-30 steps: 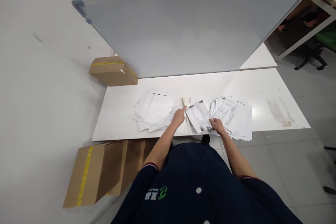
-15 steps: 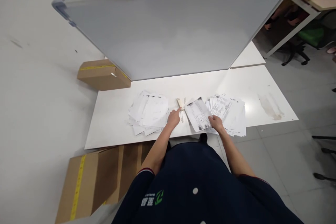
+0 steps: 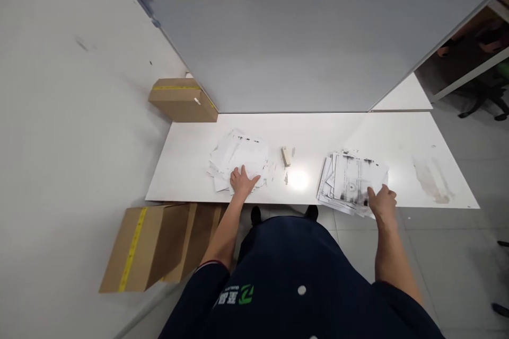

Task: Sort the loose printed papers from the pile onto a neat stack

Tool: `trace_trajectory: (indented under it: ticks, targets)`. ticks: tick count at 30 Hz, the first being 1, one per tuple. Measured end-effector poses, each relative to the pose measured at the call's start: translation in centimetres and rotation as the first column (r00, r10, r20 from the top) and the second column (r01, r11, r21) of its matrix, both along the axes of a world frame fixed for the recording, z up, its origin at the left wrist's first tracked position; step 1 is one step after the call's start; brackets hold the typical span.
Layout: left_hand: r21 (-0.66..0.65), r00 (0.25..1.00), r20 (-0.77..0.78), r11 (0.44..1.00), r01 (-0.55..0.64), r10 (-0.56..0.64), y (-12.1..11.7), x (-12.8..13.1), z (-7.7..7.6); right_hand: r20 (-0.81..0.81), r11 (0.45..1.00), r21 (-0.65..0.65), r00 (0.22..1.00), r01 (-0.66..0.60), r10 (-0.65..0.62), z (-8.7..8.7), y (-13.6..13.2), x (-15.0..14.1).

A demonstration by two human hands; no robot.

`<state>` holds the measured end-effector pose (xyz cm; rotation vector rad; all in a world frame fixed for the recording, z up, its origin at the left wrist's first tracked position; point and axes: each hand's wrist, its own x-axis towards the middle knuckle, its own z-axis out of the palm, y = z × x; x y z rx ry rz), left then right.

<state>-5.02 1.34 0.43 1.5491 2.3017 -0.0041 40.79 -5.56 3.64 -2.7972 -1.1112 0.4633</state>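
My left hand (image 3: 242,183) lies with spread fingers on the left pile of printed papers (image 3: 248,151), near its front edge. My right hand (image 3: 382,202) is at the right side of the other paper pile (image 3: 326,190), its thumb and fingers apart. Under its fingertips, a printed sheet (image 3: 350,175) with dark smudged bands rests on top of that pile. Between the two piles, a small beige oblong block (image 3: 285,156) sits on the white table (image 3: 306,132); its exact kind is too small to tell.
A large whiteboard (image 3: 310,47) stands along the table's back edge. One cardboard box (image 3: 183,103) is at the back left, and open cardboard boxes (image 3: 155,243) stand below the table's left front. Dark marks (image 3: 433,183) stain the right end of the tabletop.
My right hand has moved right, and the sheet it held now lies on the right pile. My left hand has left the beige block and moved onto the left pile, fingers spreading.
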Motion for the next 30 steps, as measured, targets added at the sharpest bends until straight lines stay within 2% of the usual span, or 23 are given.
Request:
trace_trajectory:
  ticks: [3,6,9,13,15,17,20,22,23,25,28,30]
  targets:
    - [-0.044,0.993,0.003,0.992,0.118,-0.118,-0.5,1.0,-0.5,-0.069,0.984,0.099,0.985,-0.151,0.159,0.8,1.3,-3.2]
    - [-0.052,0.988,0.027,0.986,0.156,-0.154,-1.0,2.1,-1.0,-0.175,0.920,0.151,0.907,-0.360,0.384,0.5,2.7,-8.1]
    - [-0.044,0.990,0.055,0.990,0.132,-0.130,-1.3,3.2,-1.1,-0.247,0.819,0.162,0.780,-0.551,0.574,-0.2,3.8,-13.7]
    - [-0.024,0.997,0.010,0.997,0.077,-0.077,-1.6,4.5,-0.8,-0.241,0.641,0.162,0.600,-0.750,0.763,-0.3,4.3,-20.2]
    - [-0.010,0.998,0.010,0.998,0.069,-0.069,-1.7,4.7,-0.5,-0.246,0.565,0.161,0.522,-0.809,0.817,-0.2,4.3,-22.2]
    - [0.011,0.993,0.071,0.996,0.091,-0.091,-2.0,4.6,-0.1,-0.259,0.512,0.159,0.465,-0.844,0.847,-0.2,4.2,-23.2]
    - [0.023,0.976,0.174,0.992,0.127,-0.129,-2.3,3.9,0.6,-0.299,0.485,0.169,0.425,-0.858,0.855,-0.5,4.3,-23.5]
    - [0.018,0.973,0.199,0.993,0.114,-0.115,-2.3,3.5,1.1,-0.358,0.504,0.220,0.411,-0.835,0.838,-0.8,4.6,-23.5]
    - [0.019,0.974,0.204,0.995,0.101,-0.102,-2.3,3.3,1.3,-0.414,0.531,0.260,0.404,-0.807,0.816,-0.9,4.8,-23.6]
    - [0.034,0.972,0.223,0.997,0.069,-0.074,-2.2,3.1,1.5,-0.588,0.640,0.311,0.387,-0.703,0.710,-1.2,5.4,-24.0]
    - [0.046,0.966,0.259,0.999,0.015,-0.026,-2.1,2.9,1.6,-0.854,0.857,0.228,0.328,-0.462,0.404,-1.7,6.5,-25.0]
    - [0.062,0.952,0.305,0.997,-0.055,0.033,-2.0,2.8,1.5,-0.925,0.926,0.152,0.281,-0.346,0.257,-1.9,7.0,-25.8]
